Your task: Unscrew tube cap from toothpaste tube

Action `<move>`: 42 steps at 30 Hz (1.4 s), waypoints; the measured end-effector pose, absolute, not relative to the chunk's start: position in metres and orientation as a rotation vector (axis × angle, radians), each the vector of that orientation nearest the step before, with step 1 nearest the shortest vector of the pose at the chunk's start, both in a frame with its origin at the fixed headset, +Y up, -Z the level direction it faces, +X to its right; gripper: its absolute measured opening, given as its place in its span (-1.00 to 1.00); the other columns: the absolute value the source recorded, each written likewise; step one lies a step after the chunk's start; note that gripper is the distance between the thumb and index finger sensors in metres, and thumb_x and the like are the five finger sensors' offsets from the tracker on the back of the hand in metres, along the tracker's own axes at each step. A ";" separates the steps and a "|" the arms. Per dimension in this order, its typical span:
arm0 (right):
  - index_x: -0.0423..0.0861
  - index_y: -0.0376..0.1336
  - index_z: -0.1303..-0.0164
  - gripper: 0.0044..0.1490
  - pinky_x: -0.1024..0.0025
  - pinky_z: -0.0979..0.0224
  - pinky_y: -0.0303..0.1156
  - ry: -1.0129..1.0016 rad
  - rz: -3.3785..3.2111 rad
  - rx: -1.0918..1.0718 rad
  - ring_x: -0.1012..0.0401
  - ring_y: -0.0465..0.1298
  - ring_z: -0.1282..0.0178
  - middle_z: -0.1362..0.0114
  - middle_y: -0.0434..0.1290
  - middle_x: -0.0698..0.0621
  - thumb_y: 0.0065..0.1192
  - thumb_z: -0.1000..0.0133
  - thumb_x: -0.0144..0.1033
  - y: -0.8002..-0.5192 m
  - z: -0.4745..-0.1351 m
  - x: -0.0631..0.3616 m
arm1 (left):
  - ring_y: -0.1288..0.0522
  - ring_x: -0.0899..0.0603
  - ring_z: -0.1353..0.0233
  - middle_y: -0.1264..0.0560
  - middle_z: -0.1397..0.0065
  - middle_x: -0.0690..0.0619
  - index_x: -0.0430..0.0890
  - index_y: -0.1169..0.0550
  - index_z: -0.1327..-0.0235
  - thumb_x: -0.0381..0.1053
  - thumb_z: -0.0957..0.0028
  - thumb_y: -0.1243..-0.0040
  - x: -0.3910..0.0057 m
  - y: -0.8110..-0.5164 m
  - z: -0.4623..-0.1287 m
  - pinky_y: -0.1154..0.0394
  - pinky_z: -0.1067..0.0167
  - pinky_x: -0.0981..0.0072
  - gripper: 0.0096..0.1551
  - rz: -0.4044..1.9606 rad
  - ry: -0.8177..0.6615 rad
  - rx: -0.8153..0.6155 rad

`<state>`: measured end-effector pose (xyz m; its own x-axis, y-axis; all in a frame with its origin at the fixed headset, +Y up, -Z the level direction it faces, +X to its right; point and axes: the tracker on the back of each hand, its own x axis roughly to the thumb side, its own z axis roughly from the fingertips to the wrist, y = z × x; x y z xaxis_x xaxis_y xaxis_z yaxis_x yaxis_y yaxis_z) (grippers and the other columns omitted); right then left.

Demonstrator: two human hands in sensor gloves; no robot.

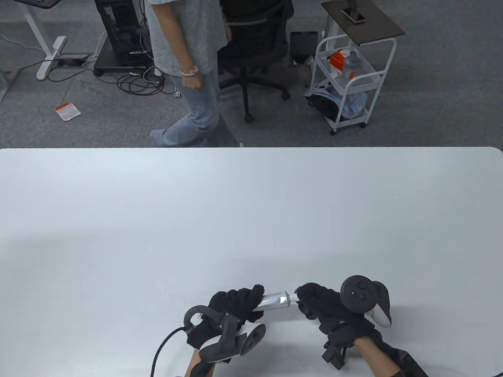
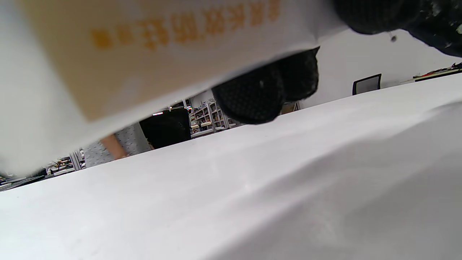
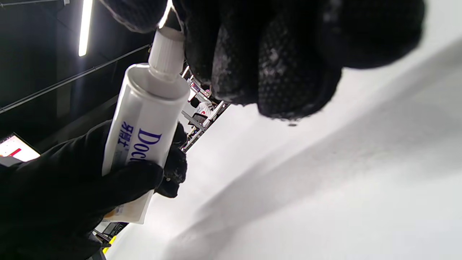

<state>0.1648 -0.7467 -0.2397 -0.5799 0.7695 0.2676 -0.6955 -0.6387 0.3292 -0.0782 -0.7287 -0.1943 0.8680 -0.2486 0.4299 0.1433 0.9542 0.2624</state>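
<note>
L hand (image 1: 235,304) is gripping the tube (image 1: 275,301) body, R hand (image 1: 318,304) is pinching the cap (image 3: 166,54) (still seated); squeezing too hard risks paste spurting, or the cap dropping onto the table (image 1: 251,216).

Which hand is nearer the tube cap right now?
Right. The right hand pinches the tube cap itself; the left hand grips the toothpaste tube body, farther down from the cap.

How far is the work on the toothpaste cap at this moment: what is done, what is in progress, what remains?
Done: the left hand holds the tube above the table. In progress: the right hand has its fingers on the cap. Left: the cap sits on the tube neck with no gap visible, so it must be turned off; how loose it is cannot be told.
</note>
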 end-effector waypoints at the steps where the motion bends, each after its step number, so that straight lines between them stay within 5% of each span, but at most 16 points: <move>1: -0.32 0.28 -0.28 -0.40 0.03 0.04 0.51 0.230 2.229 0.504 -0.10 0.60 0.04 -0.11 0.53 -0.24 -0.05 -0.30 -0.11 -0.746 -0.239 0.164 | -0.59 -0.11 -0.33 -0.54 -0.43 0.02 0.04 -0.30 -0.59 0.37 -0.05 0.00 -0.078 -0.729 -0.194 -0.56 -0.30 0.05 -0.16 -0.209 -0.478 0.224; 9: -0.27 0.12 -0.48 -0.36 0.05 -0.07 0.49 0.197 2.222 0.602 -0.08 0.54 -0.13 -0.30 0.43 -0.24 0.16 -0.25 -0.31 -0.741 -0.239 0.162 | -0.60 -0.11 -0.33 -0.54 -0.43 0.02 0.04 -0.31 -0.59 0.37 -0.05 0.00 -0.078 -0.729 -0.194 -0.56 -0.30 0.05 -0.16 -0.217 -0.473 0.224; 11: -0.29 0.07 -0.53 -0.24 0.03 -0.08 0.48 0.183 2.231 0.591 -0.11 0.53 -0.14 -0.32 0.41 -0.27 0.18 -0.23 -0.18 -0.741 -0.238 0.164 | -0.60 -0.11 -0.33 -0.54 -0.43 0.01 0.04 -0.31 -0.59 0.37 -0.05 0.00 -0.079 -0.729 -0.194 -0.56 -0.29 0.05 -0.16 -0.215 -0.471 0.225; 15: -0.39 0.17 -0.44 -0.18 0.03 0.04 0.50 0.160 2.243 0.508 -0.14 0.57 0.01 -0.19 0.49 -0.32 -0.09 -0.27 0.03 -0.745 -0.239 0.168 | -0.59 -0.11 -0.33 -0.54 -0.43 0.02 0.04 -0.31 -0.59 0.37 -0.05 0.00 -0.078 -0.729 -0.194 -0.56 -0.29 0.05 -0.16 -0.208 -0.472 0.231; 20: -0.34 0.29 -0.28 -0.36 0.06 0.12 0.51 0.233 2.218 0.518 -0.09 0.60 0.11 -0.07 0.54 -0.25 -0.07 -0.30 -0.09 -0.746 -0.239 0.164 | -0.59 -0.11 -0.33 -0.54 -0.43 0.02 0.04 -0.31 -0.59 0.37 -0.05 0.00 -0.078 -0.729 -0.194 -0.56 -0.30 0.05 -0.16 -0.211 -0.477 0.226; 29: -0.28 0.10 -0.49 -0.36 0.07 -0.06 0.49 0.189 2.261 0.636 -0.07 0.54 -0.12 -0.31 0.42 -0.25 0.13 -0.25 -0.31 -0.741 -0.236 0.159 | -0.60 -0.11 -0.33 -0.54 -0.42 0.02 0.04 -0.31 -0.59 0.37 -0.05 0.00 -0.078 -0.730 -0.194 -0.56 -0.30 0.05 -0.16 -0.224 -0.476 0.218; 32: -0.37 -0.03 -0.59 -0.10 -0.01 -0.10 0.46 0.205 2.252 0.639 -0.17 0.50 -0.19 -0.38 0.35 -0.35 0.15 -0.23 -0.11 -0.742 -0.236 0.160 | -0.60 -0.11 -0.33 -0.54 -0.43 0.01 0.04 -0.31 -0.59 0.37 -0.05 0.00 -0.078 -0.729 -0.194 -0.56 -0.29 0.05 -0.16 -0.215 -0.475 0.218; 34: -0.44 -0.13 -0.63 0.02 -0.05 -0.13 0.43 0.248 2.260 0.599 -0.24 0.44 -0.24 -0.42 0.28 -0.43 -0.03 -0.25 0.06 -0.744 -0.235 0.160 | -0.60 -0.11 -0.33 -0.54 -0.42 0.02 0.04 -0.31 -0.59 0.37 -0.05 0.00 -0.078 -0.729 -0.194 -0.56 -0.29 0.05 -0.16 -0.215 -0.476 0.222; 38: -0.45 0.10 -0.47 -0.12 -0.03 -0.01 0.47 0.255 2.238 0.525 -0.21 0.53 -0.08 -0.26 0.42 -0.40 -0.19 -0.29 0.05 -0.748 -0.234 0.159 | -0.59 -0.11 -0.33 -0.54 -0.43 0.02 0.04 -0.31 -0.59 0.37 -0.05 0.00 -0.078 -0.729 -0.194 -0.56 -0.29 0.05 -0.16 -0.216 -0.477 0.224; 42: -0.38 0.22 -0.33 -0.35 0.04 0.07 0.51 0.258 2.263 0.542 -0.11 0.58 0.04 -0.14 0.50 -0.29 -0.11 -0.31 -0.12 -0.745 -0.233 0.155 | -0.59 -0.11 -0.33 -0.54 -0.43 0.02 0.04 -0.31 -0.59 0.37 -0.05 0.00 -0.077 -0.730 -0.194 -0.56 -0.30 0.05 -0.16 -0.222 -0.476 0.224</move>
